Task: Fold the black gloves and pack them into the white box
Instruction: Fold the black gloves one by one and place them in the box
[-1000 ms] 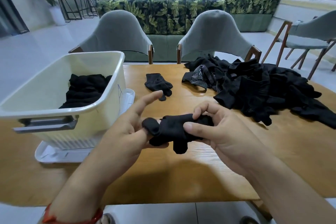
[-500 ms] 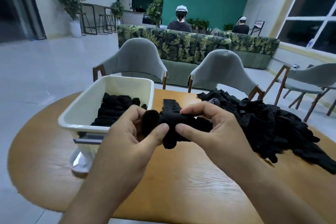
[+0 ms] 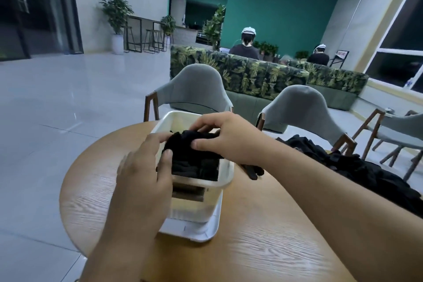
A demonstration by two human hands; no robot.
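A folded black glove bundle hangs over the white box, held from both sides. My left hand pinches its left end, thumb against the fabric, over the box's left rim. My right hand grips its top and right side, fingers curled over it. Inside the box lie more folded black gloves. A loose black glove lies on the table just right of the box, partly hidden by my right forearm. A big heap of black gloves covers the table's right side.
The box stands on its white lid on a round wooden table. Two grey chairs stand behind the table, a third at the right. A leaf-patterned sofa and two seated people are farther back.
Both hands carried the folded glove bundle left and forward, from above the table to over the white box. The view swung left and up.
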